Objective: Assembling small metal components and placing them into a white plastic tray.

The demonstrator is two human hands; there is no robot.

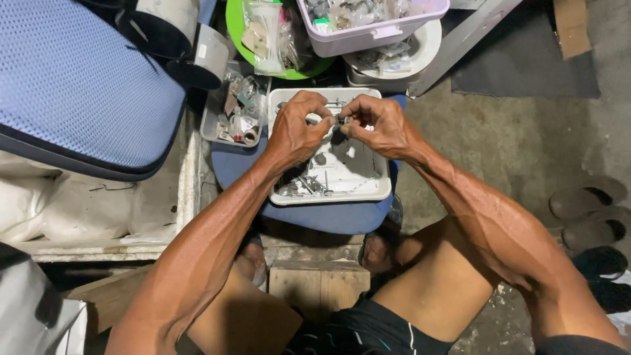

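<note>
Head view — small part (339, 121) pinched between hands

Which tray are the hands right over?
The white square tray of screws on the blue stool. Both hands, left and right, are above it; the clear tray of odd bits sits off to its left.

White tray (384, 187), blue cushion (328, 217), green bowl (233, 26).

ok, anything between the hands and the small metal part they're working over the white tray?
Nothing visible. The left hand and right hand already pinch the small dark metal part at their fingertips, above the white rectangular plastic tray of screws.
</note>
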